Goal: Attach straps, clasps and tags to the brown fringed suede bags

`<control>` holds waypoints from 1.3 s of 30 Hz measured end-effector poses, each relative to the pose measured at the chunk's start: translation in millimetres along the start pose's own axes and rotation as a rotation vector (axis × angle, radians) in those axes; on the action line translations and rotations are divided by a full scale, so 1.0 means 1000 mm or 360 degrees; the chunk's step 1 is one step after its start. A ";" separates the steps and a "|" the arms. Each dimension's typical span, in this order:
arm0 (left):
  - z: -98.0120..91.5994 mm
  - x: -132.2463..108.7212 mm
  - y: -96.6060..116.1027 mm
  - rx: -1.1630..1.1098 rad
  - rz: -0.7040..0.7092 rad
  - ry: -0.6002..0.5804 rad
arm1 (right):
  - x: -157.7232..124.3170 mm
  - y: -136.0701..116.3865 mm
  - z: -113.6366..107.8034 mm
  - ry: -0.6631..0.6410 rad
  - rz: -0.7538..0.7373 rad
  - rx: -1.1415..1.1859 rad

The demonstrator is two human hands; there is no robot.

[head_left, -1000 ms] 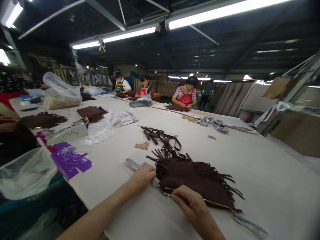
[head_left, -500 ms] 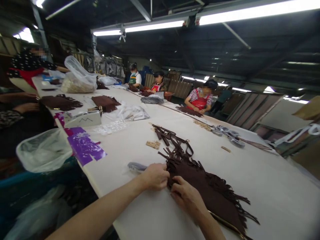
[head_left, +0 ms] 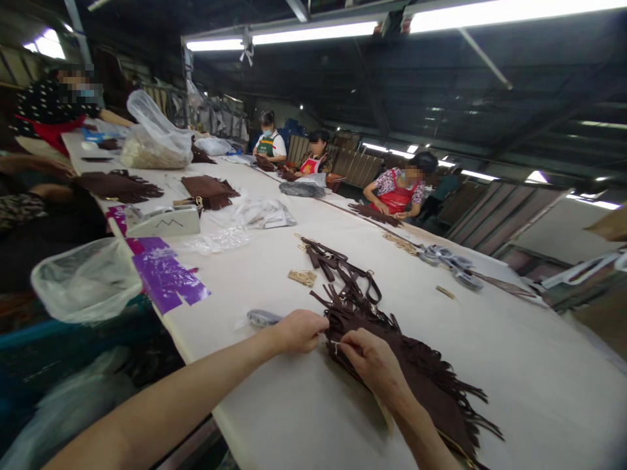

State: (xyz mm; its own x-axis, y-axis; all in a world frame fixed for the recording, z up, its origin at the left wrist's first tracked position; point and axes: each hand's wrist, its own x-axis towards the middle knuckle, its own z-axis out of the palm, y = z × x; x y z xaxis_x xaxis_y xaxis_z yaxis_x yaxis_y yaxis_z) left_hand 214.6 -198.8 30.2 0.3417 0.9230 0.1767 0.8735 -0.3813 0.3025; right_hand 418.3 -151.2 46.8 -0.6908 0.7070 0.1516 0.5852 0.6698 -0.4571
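A dark brown fringed bag (head_left: 416, 372) lies flat on the white table, a gold zip along its near edge. At its left end, the fingers of my left hand (head_left: 301, 331) are closed in a pinch against the bag's corner. What is between those fingertips is hidden. My right hand (head_left: 375, 359) is over the bag's near side, thumb and forefinger pinched on a thin white string (head_left: 336, 346). A tan strip (head_left: 385, 416), blurred, shows below the right wrist. Dark brown straps (head_left: 343, 267) with gold clips lie just beyond the bag.
Left of my hand lies a grey plastic-wrapped roll (head_left: 263, 318). Tan tags (head_left: 302, 277) lie near the straps. A tape dispenser (head_left: 164, 220), purple tape (head_left: 166, 274) and a lined bin (head_left: 88, 281) are at the left edge. Several co-workers sit around the table.
My left hand has drawn slightly up and left at the bag's corner. My right hand has risen a little, and a white string now shows at its fingertips.
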 end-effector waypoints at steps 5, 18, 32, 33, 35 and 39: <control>-0.008 0.004 0.002 0.0068 -0.0006 -0.0025 | 0.005 -0.011 0.002 0.0001 -0.0018 -0.0236; -0.031 0.021 0.001 0.0022 0.0157 -0.0069 | 0.036 -0.006 0.000 -0.0211 -0.0139 -0.0096; -0.040 0.060 -0.006 0.0214 0.0360 -0.0192 | 0.038 0.021 0.023 -0.0347 0.0190 0.1012; -0.038 0.062 -0.006 0.0261 0.0396 -0.0153 | 0.039 0.021 0.024 -0.0330 0.0217 0.1030; -0.031 0.061 -0.006 0.0365 0.0385 0.0010 | 0.038 0.021 0.027 -0.0296 0.0279 0.1050; -0.014 0.043 -0.003 0.0337 0.0083 0.0306 | 0.034 0.023 0.033 -0.0230 0.0392 0.1085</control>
State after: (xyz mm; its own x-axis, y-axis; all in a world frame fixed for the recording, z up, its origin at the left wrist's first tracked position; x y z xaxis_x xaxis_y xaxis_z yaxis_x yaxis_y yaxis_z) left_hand 221.9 -158.6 49.5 0.3340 0.8681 0.3671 0.9162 -0.3905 0.0897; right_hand 394.0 -119.2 12.5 -0.6502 0.7500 -0.1211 0.3693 0.1727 -0.9131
